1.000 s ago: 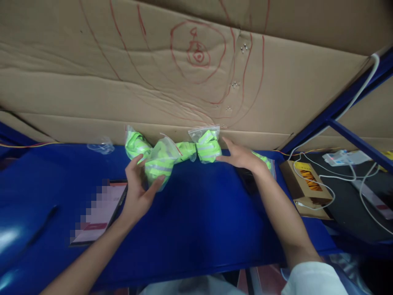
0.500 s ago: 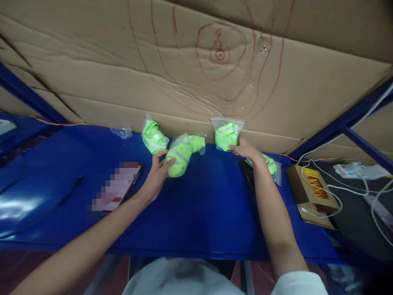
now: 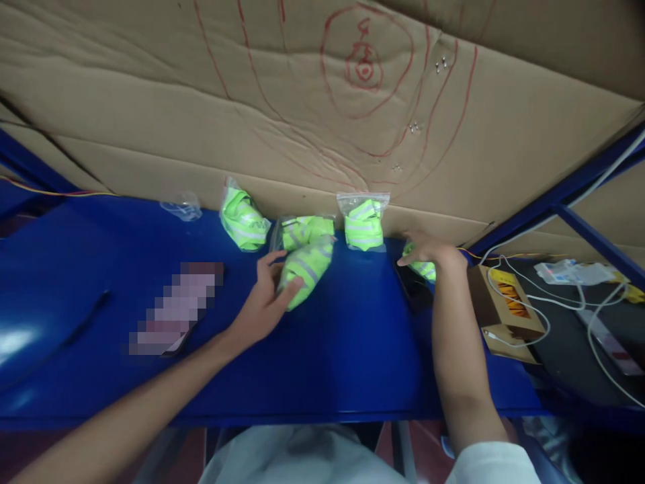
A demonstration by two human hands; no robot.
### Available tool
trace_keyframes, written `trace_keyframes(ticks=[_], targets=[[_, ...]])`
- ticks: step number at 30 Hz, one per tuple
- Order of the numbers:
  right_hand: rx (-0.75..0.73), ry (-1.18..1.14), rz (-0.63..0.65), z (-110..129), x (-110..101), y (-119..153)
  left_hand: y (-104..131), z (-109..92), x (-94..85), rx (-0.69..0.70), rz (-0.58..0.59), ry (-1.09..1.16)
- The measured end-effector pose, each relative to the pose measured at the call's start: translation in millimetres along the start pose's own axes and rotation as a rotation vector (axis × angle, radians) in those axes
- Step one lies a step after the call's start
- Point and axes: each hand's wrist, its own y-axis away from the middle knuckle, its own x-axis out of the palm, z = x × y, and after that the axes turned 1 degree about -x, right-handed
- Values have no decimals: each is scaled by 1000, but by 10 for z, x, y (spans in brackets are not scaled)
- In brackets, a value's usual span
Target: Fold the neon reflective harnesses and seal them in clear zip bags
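Several clear bags of neon-green reflective fabric lie along the back of a blue table (image 3: 342, 363). My left hand (image 3: 262, 302) grips one bagged green bundle (image 3: 307, 267) near the middle. Behind it lies another bag (image 3: 305, 228), with one more further left (image 3: 242, 222). An upright bag (image 3: 363, 225) leans against the cardboard. My right hand (image 3: 433, 252) rests on a further bagged bundle (image 3: 422, 269) at the right, fingers curled over it, beside a dark phone (image 3: 410, 286).
A large cardboard sheet (image 3: 151, 121) with red pen marks forms the back wall. An empty clear bag (image 3: 182, 205) lies at back left, a blurred flat device (image 3: 174, 312) at the left. A small cardboard box (image 3: 506, 309) with white cables stands right, by a blue frame post (image 3: 569, 185).
My right hand left the upright bag and moved right onto the bag by the phone. My left hand drew its bundle slightly toward me and to the right.
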Motion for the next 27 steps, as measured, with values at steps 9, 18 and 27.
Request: trace_keyframes(ticks=[9,18,27], targets=[[-248,-483,-135,72,-502,717,183,-141,-3,546,26,-570],[-250,-1380,-122,987,386,992,283,-322,85,133,234,246],[-148,-1081,-599,716,1170,1188,163,-186,172,-530,436,994]])
